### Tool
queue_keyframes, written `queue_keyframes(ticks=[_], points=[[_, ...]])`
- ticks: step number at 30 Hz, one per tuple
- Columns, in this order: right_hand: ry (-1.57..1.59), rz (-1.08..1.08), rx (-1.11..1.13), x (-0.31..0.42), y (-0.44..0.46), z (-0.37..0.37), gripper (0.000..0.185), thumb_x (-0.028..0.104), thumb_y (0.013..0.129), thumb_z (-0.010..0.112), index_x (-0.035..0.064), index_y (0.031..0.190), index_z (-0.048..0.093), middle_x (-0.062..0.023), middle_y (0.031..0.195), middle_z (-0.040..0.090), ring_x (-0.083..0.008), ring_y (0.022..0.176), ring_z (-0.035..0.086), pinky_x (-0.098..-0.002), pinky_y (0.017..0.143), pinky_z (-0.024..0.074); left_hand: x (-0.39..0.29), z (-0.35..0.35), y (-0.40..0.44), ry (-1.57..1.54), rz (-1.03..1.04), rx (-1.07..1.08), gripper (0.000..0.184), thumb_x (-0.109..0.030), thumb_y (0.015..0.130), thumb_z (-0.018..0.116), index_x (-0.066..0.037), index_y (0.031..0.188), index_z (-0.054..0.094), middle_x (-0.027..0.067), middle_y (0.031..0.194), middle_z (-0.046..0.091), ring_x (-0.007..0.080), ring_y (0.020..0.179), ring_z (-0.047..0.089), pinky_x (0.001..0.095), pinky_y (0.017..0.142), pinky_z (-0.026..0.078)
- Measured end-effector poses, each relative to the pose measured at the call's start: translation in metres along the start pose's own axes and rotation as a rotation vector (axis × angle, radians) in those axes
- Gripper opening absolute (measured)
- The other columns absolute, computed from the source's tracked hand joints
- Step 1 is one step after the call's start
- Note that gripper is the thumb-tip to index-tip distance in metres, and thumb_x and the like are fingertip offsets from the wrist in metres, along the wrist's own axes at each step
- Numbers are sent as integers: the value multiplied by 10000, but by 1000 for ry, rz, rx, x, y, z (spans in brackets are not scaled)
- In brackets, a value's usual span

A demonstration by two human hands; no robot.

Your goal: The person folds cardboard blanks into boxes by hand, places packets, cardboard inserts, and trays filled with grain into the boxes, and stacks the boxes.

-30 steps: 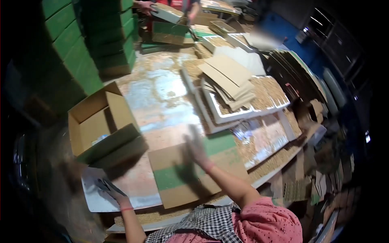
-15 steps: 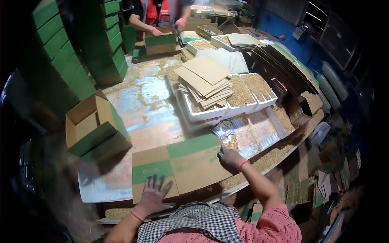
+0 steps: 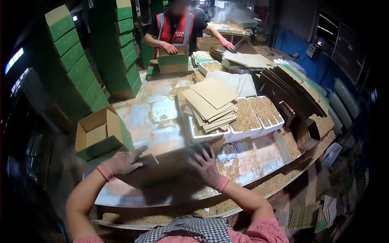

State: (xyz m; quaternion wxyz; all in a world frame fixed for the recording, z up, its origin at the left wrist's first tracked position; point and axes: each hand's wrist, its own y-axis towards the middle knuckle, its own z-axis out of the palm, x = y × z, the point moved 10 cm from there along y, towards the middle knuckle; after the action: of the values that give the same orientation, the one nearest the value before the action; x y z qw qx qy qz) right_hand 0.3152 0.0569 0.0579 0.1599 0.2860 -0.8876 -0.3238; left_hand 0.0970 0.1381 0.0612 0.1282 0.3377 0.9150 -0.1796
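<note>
A brown cardboard blank (image 3: 168, 166), smooth, flat-faced and shadowed, is stood on edge over the table (image 3: 121, 196), between the two hands. Its left end is met by the left hand (image 3: 123, 163), whose dark-tipped fingers are parted around the edge (how tightly it is pinched cannot be told). Its right end is backed by the right hand (image 3: 204, 167), which is spread wide with the fingers laid against the board rather than closed around it; the fingertips are blurred. Thin, stretchy gloves are worn on both.

Just right of the right hand, small glossy packets (image 3: 227, 157) are scattered; their number cannot be made out. Beyond that hand, three white trays (image 3: 245, 135) with moulded rims are filled with coarse, straw-coloured shavings, and a fanned pile of stiff tan sheets (image 3: 210, 99), at least four, is rested on them. Further right, one small open box (image 3: 308, 135) is tipped on its side.

Beside the left hand, one open rectangular carton (image 3: 103, 133) is placed. Past it, two tall stacks of green-and-brown cartons (image 3: 77, 71) are seen. Farthest from the grip, one box (image 3: 172, 64) is touched by a co-worker's gloved hand (image 3: 168, 47).
</note>
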Motion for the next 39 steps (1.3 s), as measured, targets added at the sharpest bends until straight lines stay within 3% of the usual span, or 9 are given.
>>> queue_keyframes(ticks=[6,10,13,19,22,26,28,33,39], points=[[911,-111,-37,-29,16,-69,192,249,772,510,90,714,598,-73,729,565,-261,828,576,-514,1013,383,46,31,13,-124,-338,144,610,-284,888,556,-38,1398,330,279,1211,542,404,1097,541,411,967,414],[653,-237,213,9,21,-43,157,224,795,586,76,757,619,-64,738,579,-271,866,560,-483,989,398,-24,13,-25,-109,94,-738,603,-84,858,528,77,1394,302,230,1449,333,343,1373,292,362,1130,234],[473,-258,445,8,22,-12,258,242,796,623,75,991,647,-102,951,619,-306,1009,532,-464,1039,352,-165,9,-24,-240,831,-643,462,-77,792,573,-47,1251,537,254,1343,432,403,1251,425,534,1062,293],[1011,16,264,-14,-27,74,476,359,828,614,88,1212,534,-183,1311,449,-348,1238,409,-443,1038,349,-200,73,-2,100,955,-471,527,-301,802,658,-94,1273,540,183,1283,502,384,1266,418,550,1068,300],[-128,-62,-23,-37,69,-1,465,367,882,559,107,1263,499,-228,1313,442,-349,1230,419,-464,1005,347,-174,146,37,-47,726,-109,542,-419,872,536,-96,1305,493,225,1315,471,416,1274,394,556,1102,229],[-69,299,309,-89,81,56,449,442,904,496,146,1237,548,-223,1323,463,-381,1215,415,-541,959,334,-151,175,56,468,820,32,535,-379,887,512,-50,1308,480,243,1355,442,411,1262,414,470,1052,347],[-271,90,158,-51,43,40,512,516,898,462,141,1230,567,-247,1397,393,-402,1117,508,-558,913,368,-179,111,43,-608,612,517,658,-454,897,499,-25,1384,388,226,1487,256,390,1391,216,492,1143,162],[399,283,450,-48,-38,94,600,354,936,486,49,1426,321,-234,1485,241,-390,1366,267,-413,1103,287,-156,82,23,360,487,20,823,-569,814,559,-40,1410,354,233,1494,234,385,1416,134,513,1155,49],[1203,1018,311,-34,-199,182,552,293,987,440,-2,1430,294,-164,1437,367,-230,1321,357,-311,1095,293,13,43,-3,117,-12,-499,1005,-445,685,727,25,1435,251,251,1457,292,414,1367,234,457,1146,161]])
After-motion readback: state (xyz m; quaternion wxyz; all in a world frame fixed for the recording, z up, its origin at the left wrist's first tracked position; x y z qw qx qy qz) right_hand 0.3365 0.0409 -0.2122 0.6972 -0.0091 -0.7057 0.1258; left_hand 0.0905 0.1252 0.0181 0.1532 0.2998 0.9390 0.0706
